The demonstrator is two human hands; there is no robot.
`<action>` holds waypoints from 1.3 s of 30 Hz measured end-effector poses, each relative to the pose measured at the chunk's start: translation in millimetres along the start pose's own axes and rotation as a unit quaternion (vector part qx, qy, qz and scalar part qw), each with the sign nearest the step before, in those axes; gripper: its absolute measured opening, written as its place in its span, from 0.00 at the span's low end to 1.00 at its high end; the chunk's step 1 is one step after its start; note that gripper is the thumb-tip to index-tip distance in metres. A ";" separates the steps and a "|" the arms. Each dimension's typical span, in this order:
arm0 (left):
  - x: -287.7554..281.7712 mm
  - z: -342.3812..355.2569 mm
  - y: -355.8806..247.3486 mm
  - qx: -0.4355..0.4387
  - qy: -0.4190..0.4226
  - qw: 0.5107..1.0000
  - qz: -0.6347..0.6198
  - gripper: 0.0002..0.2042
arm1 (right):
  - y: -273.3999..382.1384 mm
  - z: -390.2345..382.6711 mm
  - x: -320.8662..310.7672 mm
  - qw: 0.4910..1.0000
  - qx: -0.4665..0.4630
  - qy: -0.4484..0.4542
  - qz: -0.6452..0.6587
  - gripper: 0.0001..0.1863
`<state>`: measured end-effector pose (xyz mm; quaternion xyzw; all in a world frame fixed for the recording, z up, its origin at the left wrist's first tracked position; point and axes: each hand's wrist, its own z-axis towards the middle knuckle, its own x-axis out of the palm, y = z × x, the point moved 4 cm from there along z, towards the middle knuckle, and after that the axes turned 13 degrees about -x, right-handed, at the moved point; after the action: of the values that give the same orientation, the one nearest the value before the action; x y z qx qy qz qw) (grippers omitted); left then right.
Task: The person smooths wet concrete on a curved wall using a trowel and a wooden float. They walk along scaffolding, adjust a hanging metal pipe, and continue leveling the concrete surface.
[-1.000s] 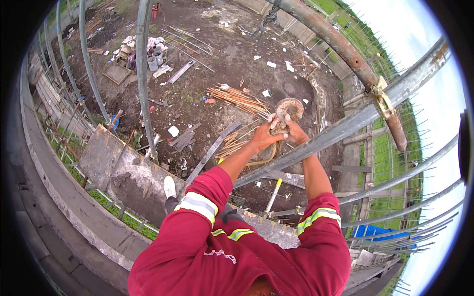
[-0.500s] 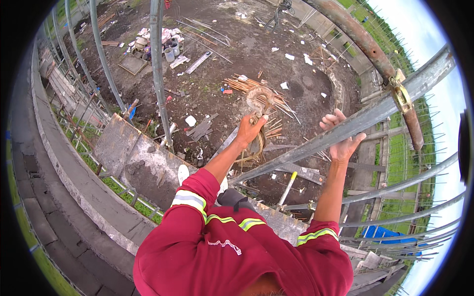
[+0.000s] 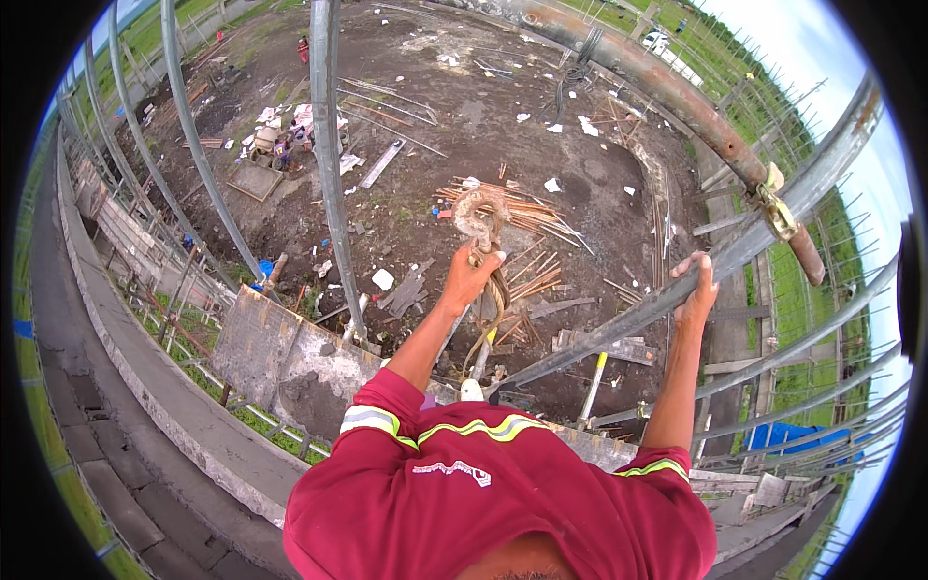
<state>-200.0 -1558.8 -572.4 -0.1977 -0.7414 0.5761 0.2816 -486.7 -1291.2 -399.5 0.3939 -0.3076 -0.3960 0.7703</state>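
My left hand is closed round the shank of a cement-crusted metal hook, held out in front of me with its curved end up. A loop of rope hangs from the same grip. On the right, my right hand wraps its fingers round a slanting grey scaffold pole. Further up that pole, a brass-coloured clamp joins it to a rusty pipe.
Narrow, dirty planks lie at scaffold height by my feet. An upright pole stands ahead on the left. Far below are a pile of wooden sticks and a person in red. A curved concrete wall runs along the left.
My right hand has gone from open fingers beside the slanting pole to a grip on it. My left hand still holds the hook, shifted slightly left in view. The view has tilted up.
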 end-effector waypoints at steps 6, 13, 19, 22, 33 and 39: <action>6.5 14.9 -19.0 0.102 -0.035 0.990 0.087 0.14 | 9.1 -3.2 7.7 0.998 -0.025 -0.052 -0.039 0.24; 33.4 21.7 -26.7 0.093 -0.071 0.991 0.066 0.17 | 59.2 -64.8 97.2 0.771 -0.352 -0.145 -0.511 0.32; 58.3 4.3 -32.0 0.063 -0.068 0.979 0.180 0.16 | -35.0 -106.3 225.4 0.881 -0.047 0.173 -0.438 0.29; 50.2 -1.4 -38.1 0.119 -0.056 0.977 0.166 0.16 | -50.8 -111.8 234.5 0.925 -0.076 0.130 -0.350 0.27; 32.4 33.7 -64.5 0.219 -0.043 0.967 0.120 0.12 | -52.1 -69.4 267.3 0.898 -0.240 0.229 -0.290 0.31; 33.5 40.4 -65.6 0.173 -0.011 0.980 0.095 0.26 | -29.8 -44.6 249.0 0.870 -0.097 0.334 -0.350 0.34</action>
<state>-249.6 -1585.0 -510.0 -0.2089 -0.6112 0.7221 0.2477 -338.8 -1498.5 -406.8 0.5084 0.1661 -0.5124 0.6719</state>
